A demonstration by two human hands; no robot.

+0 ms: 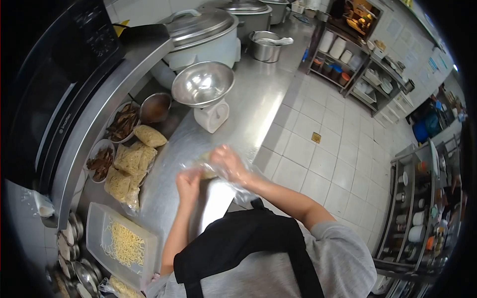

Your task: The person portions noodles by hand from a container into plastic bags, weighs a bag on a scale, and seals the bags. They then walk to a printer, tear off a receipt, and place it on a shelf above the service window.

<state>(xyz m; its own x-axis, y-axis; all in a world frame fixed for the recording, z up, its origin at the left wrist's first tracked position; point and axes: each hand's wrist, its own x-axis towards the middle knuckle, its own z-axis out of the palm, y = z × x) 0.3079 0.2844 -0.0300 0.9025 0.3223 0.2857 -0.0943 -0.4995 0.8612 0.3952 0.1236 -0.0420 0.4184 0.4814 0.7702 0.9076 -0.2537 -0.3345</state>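
Observation:
Both my hands are closed on a clear plastic bag (207,172) above the front of the steel counter. My left hand (189,183) pinches its near left side. Blurred by motion, my right hand (229,163) grips the other side, and loose plastic hangs below that wrist. Something pale yellow shows inside the bag, partly hidden by my fingers. Just beyond my hands stands a white dial scale (212,116) with a steel bowl (203,85) on top. To the left lie several filled bags of noodles (130,166). A plastic tub (95,236) nearer my body holds loose yellow noodles (124,243).
Two bowls of dark strips (123,123) and a steel bowl (155,108) sit beneath a raised shelf (131,64) carrying a black microwave (59,84). A large lidded cooker (201,47) and a steel pot (265,49) stand farther back. Shelving (412,213) lines the right side.

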